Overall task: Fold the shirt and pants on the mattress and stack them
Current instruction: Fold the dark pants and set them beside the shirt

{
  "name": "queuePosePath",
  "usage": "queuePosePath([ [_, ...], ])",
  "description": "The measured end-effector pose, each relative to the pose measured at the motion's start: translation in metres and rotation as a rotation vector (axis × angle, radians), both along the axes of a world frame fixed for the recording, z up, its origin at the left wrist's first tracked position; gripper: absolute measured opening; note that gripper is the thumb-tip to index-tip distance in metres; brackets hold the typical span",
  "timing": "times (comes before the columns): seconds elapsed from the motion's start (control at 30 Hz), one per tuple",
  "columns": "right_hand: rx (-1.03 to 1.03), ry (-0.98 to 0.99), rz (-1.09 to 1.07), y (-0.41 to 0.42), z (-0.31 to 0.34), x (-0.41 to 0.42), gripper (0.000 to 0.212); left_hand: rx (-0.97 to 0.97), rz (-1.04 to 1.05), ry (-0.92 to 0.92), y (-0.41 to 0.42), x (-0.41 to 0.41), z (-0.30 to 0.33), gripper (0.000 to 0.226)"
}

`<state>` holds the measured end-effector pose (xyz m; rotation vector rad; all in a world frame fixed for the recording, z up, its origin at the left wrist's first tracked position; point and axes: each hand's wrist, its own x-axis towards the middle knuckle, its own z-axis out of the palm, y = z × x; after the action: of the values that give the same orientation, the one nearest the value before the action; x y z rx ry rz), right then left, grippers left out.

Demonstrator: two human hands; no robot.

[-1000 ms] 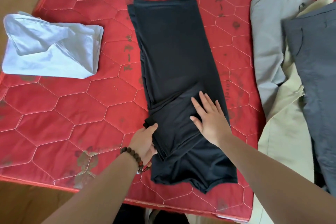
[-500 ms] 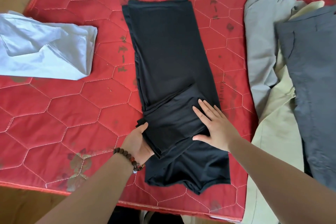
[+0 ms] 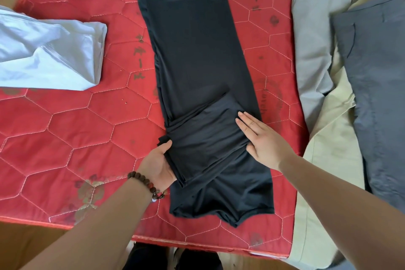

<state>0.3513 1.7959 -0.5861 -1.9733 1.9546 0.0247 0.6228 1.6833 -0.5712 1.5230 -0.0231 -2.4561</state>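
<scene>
No readable brand or label anywhere; dark printed marks on red mattress (image 3: 65, 127) too smudged to read. One black garment (image 3: 197, 61), pants by the look, laid long on mattress, stretching away from my fingertips, near end doubled over. My left hand (image 3: 156, 165) holds left edge of folded flap, thumb on top, fingers tucked under, out of sight. My right hand (image 3: 262, 140) flat, fingers straight, pressing flap's right side. One folded white shirt (image 3: 48, 55) well left of left hand. Three loose garments right of right hand: light grey (image 3: 311, 50), cream (image 3: 328, 149), dark grey (image 3: 379, 94). One bead bracelet (image 3: 145, 185) on left wrist.
</scene>
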Motion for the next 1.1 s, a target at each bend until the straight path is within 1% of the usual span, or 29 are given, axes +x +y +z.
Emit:
queuePosePath([
  [0.13, -0.004, 0.023, -0.041, -0.004, -0.002, 0.003, 0.076, -0.007, -0.013, -0.01, 0.0, 0.0, 0.003, 0.034],
  [0.23, -0.017, 0.022, 0.026, -0.004, 0.002, -0.003, 0.078, -0.011, -0.025, -0.017, 0.0, -0.001, 0.006, 0.037],
  [0.4, -0.026, 0.076, 0.047, -0.001, 0.004, -0.003, 0.071, -0.023, -0.032, 0.034, -0.001, 0.002, 0.011, 0.047],
  [0.5, -0.002, 0.121, 0.067, -0.002, 0.006, 0.013, 0.082, 0.005, -0.008, 0.067, 0.0, 0.006, 0.014, 0.058],
  [0.57, 0.017, 0.155, 0.075, -0.004, 0.008, 0.027, 0.093, -0.019, -0.02, 0.057, 0.002, 0.003, 0.019, 0.052],
  [0.67, 0.05, 0.146, 0.079, -0.006, 0.008, 0.05, 0.106, -0.129, -0.065, -0.068, 0.005, -0.006, 0.024, 0.031],
  [0.73, 0.041, 0.117, 0.088, -0.009, 0.008, 0.067, 0.11, -0.148, -0.045, -0.116, 0.005, -0.01, 0.027, 0.028],
  [0.77, 0.023, 0.096, 0.092, -0.01, 0.008, 0.075, 0.108, -0.143, -0.029, -0.108, 0.005, -0.011, 0.029, 0.028],
  [0.83, -0.03, 0.06, 0.08, -0.011, 0.006, 0.087, 0.097, -0.13, -0.031, -0.079, 0.003, -0.013, 0.035, 0.03],
  [0.9, -0.067, 0.049, 0.021, -0.014, 0.004, 0.085, 0.092, -0.132, -0.039, -0.059, 0.001, -0.013, 0.039, 0.031],
  [1.03, -0.021, 0.125, -0.195, -0.022, 0.006, 0.039, 0.085, -0.168, -0.057, -0.048, -0.002, -0.01, 0.04, 0.03],
  [1.1, 0.012, 0.187, -0.226, -0.022, 0.007, 0.012, 0.081, -0.185, -0.062, -0.068, -0.002, -0.009, 0.036, 0.029],
])
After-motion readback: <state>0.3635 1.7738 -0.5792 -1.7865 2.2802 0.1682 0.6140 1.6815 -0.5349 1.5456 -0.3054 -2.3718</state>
